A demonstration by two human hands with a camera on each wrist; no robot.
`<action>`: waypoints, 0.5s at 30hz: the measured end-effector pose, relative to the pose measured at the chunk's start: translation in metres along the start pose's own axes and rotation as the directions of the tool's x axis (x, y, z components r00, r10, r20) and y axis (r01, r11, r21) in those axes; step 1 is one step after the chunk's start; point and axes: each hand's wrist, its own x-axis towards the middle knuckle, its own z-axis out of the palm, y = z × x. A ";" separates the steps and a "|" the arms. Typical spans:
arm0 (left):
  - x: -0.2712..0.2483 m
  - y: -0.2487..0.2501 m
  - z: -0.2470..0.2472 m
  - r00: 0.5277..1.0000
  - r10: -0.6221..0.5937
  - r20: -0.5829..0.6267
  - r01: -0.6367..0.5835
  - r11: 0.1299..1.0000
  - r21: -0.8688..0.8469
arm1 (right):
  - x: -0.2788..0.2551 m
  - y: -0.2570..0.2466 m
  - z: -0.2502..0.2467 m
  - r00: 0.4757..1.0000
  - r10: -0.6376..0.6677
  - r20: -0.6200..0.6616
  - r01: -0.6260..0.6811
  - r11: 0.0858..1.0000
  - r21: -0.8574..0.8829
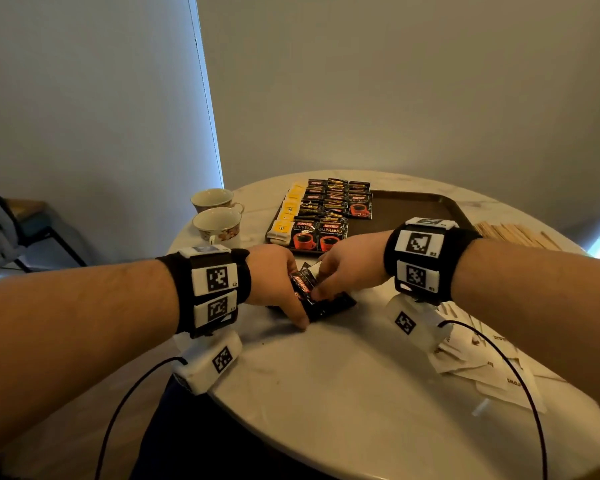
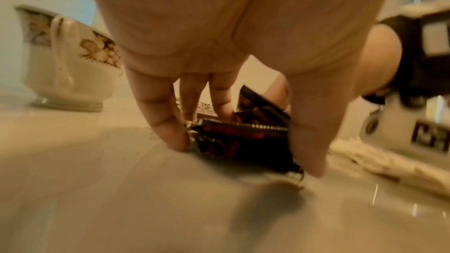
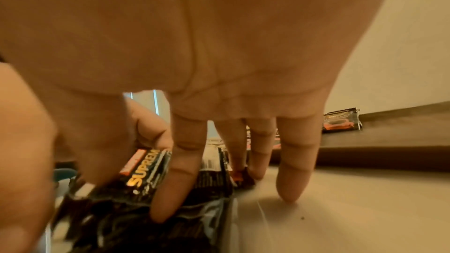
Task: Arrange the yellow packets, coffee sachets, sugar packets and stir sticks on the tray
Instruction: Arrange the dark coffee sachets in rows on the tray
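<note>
Both hands on a small loose pile of coffee sachets (image 1: 321, 299) on the desk (image 1: 343, 375), just in front of the tray (image 1: 413, 206).

Left hand (image 1: 274, 275): fingers (image 2: 168, 122) and thumb bracket the pile's two sides, tips down on the desk, grasping the stack. Right hand (image 1: 350, 265): fingers (image 3: 175, 180) curled onto the pile's top, thumb against the sachets; seems to be lifting or squaring one. Exact pinch hard to tell, wrist views blurry.

Done so far: yellow packets (image 1: 286, 211) in a column along the tray's left edge; several rows of coffee sachets beside them, approx. the left half of the tray filled.

Left: the loose coffee pile; sugar packets (image 1: 482, 362), white, heaped on the desk at right, near the right wrist; stir sticks (image 1: 513, 233) lying on the desk beyond the tray's right side. Tray's right half bare. Est. roughly halfway.

Two cups (image 1: 219, 223) on the desk left of the tray, not part of the job.
</note>
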 end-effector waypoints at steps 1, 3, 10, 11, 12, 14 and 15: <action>-0.002 0.001 -0.002 1.000 -0.007 0.003 0.007 1.000 -0.029 | 0.002 -0.001 0.001 1.000 -0.005 -0.016 0.004 1.000 -0.024; -0.004 0.004 -0.004 0.999 -0.032 -0.013 0.031 0.997 -0.076 | 0.004 -0.003 0.002 0.998 -0.012 -0.057 0.008 0.998 -0.068; -0.006 0.006 0.000 0.997 -0.038 -0.060 0.034 0.997 -0.075 | 0.007 -0.012 0.000 0.988 -0.005 -0.158 0.003 1.000 -0.013; -0.006 0.007 0.000 0.998 -0.041 -0.046 0.038 0.997 -0.067 | 0.006 -0.013 0.000 0.989 -0.007 -0.145 0.004 1.000 -0.025; -0.006 0.009 0.000 0.999 -0.043 -0.032 0.041 0.997 -0.059 | 0.005 -0.013 0.000 0.992 -0.013 -0.126 0.006 0.999 -0.053; -0.004 0.011 0.001 0.999 -0.052 -0.010 0.051 0.997 -0.060 | 0.003 -0.014 -0.001 0.996 -0.024 -0.087 0.015 0.995 -0.102; -0.003 0.011 0.001 0.998 -0.056 -0.005 0.056 0.996 -0.065 | 0.001 -0.013 -0.001 0.997 -0.030 -0.068 0.023 0.995 -0.102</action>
